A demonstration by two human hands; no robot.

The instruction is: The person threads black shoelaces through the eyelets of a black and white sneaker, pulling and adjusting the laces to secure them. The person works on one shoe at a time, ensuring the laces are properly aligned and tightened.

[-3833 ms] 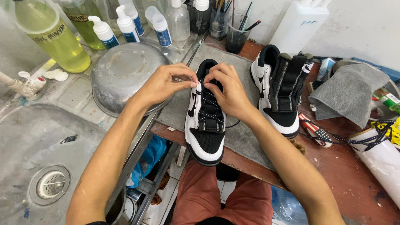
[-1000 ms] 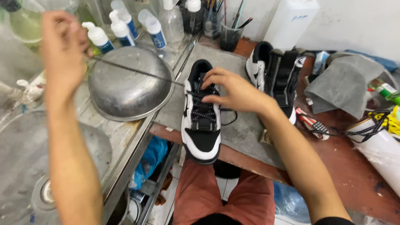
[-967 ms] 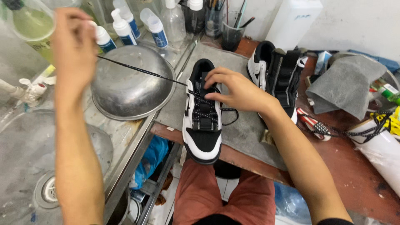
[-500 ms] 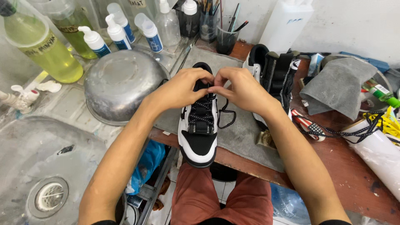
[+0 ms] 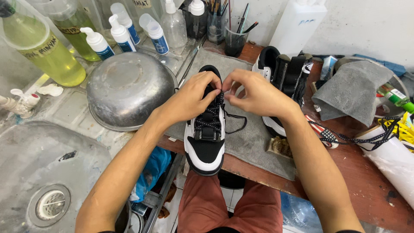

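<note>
At the grey mat's front edge, just right of the upturned steel bowl [image 5: 129, 88], the left hand [image 5: 192, 98] and right hand [image 5: 254, 95] pinch the speckled black lace [image 5: 233, 121] over the black-and-white sneaker [image 5: 206, 138], its toe overhanging the worktop's edge.

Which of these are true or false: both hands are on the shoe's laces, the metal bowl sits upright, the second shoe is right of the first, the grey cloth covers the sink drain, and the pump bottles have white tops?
1. Both the left hand and the right hand are at the laces of the black and white sneaker. True.
2. The metal bowl sits upright. False: it lies upside down.
3. The second sneaker stands right of the first. True.
4. The grey cloth covers the sink drain. False: it lies far right; the drain is bare.
5. The pump bottles have white tops. True.
</note>
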